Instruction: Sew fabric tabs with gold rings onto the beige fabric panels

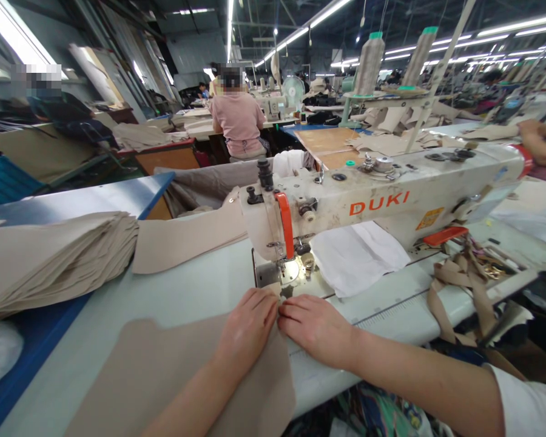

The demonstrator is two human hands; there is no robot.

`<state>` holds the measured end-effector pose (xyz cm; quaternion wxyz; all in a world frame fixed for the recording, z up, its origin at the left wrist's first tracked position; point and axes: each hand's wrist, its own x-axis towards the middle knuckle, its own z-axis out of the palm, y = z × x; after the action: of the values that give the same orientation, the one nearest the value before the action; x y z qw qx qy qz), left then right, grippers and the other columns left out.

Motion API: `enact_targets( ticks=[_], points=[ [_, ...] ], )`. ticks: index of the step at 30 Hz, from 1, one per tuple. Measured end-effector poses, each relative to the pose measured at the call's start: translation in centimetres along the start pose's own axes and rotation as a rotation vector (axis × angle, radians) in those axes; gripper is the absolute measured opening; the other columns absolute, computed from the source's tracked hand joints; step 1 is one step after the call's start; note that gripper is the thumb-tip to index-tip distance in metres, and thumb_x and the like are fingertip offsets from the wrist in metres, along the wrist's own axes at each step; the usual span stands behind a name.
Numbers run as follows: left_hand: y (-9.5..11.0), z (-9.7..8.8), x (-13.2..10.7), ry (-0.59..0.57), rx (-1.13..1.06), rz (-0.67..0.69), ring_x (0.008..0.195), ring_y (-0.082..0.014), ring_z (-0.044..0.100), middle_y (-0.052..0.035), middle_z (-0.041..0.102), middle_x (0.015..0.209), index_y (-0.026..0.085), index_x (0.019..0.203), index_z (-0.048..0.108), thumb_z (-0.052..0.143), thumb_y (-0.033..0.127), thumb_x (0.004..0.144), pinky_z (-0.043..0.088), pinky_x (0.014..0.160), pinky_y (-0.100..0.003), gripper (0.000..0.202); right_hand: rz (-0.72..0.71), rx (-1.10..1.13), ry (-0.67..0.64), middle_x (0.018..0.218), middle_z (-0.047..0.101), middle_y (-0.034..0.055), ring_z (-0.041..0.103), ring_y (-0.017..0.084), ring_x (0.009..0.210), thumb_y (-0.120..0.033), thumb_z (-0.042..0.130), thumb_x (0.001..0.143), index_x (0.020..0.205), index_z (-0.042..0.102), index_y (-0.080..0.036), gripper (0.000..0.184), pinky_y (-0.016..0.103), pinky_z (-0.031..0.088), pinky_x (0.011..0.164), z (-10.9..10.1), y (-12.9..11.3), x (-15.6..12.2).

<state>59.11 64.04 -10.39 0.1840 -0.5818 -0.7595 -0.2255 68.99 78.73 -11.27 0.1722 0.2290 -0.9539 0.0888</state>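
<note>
A large beige fabric panel (173, 364) lies flat on the pale sewing table, one corner reaching the needle plate of the sewing machine (377, 188). At that corner, just in front of the presser foot (287, 267), my left hand (250, 321) is closed on the fabric edge, fingers bent down. Close beside it, my right hand (316, 328) pinches the same edge with its fingertips. The fingertips of both hands nearly meet, and what lies between them is mostly hidden. A white cloth (359, 255) is under the machine arm, right of the needle.
A stack of beige panels (59, 261) stands at the left, with more cut pieces (188, 237) behind the machine. Beige strips (459, 285) hang at the right edge. Thread cones (369, 64) stand beyond. A person in pink (237, 118) sits ahead; another person's arm (539, 139) shows at right.
</note>
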Motion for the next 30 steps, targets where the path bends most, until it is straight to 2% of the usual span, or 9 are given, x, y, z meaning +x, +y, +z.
enact_targets(
  ticks=[11,19,30],
  points=[
    [-0.11,0.11,-0.34,0.004,-0.04,-0.046,0.077,-0.0172,0.059,-0.0049,0.065,0.081,0.015,0.082,0.061,0.044,0.014,0.09,0.053,0.072,-0.031,0.018,0.028,-0.049,0.004,0.1,0.06,0.0076,0.052,0.02,0.098,-0.018,0.051,0.09,0.095,0.06,-0.013,0.011,0.033,0.043,0.091,-0.19,0.27,0.28],
    [0.03,-0.11,-0.55,-0.009,-0.028,-0.06,0.081,-0.0176,0.061,-0.0049,0.067,0.085,0.016,0.085,0.062,0.041,0.017,0.092,0.054,0.075,-0.032,0.022,0.017,-0.054,0.034,0.101,0.06,0.0089,0.051,0.021,0.1,-0.018,0.05,0.091,0.094,0.061,-0.012,0.013,0.033,0.044,0.091,-0.19,0.38,0.48],
    [0.06,-0.14,-0.76,-0.005,-0.067,-0.104,0.083,-0.0168,0.062,-0.0052,0.068,0.086,0.017,0.087,0.062,0.043,0.016,0.091,0.055,0.079,-0.033,0.02,-0.002,-0.054,-0.022,0.101,0.062,0.0085,0.053,0.021,0.097,-0.017,0.054,0.088,0.092,0.061,-0.012,0.009,0.034,0.044,0.091,-0.42,0.58,0.68]
  ],
)
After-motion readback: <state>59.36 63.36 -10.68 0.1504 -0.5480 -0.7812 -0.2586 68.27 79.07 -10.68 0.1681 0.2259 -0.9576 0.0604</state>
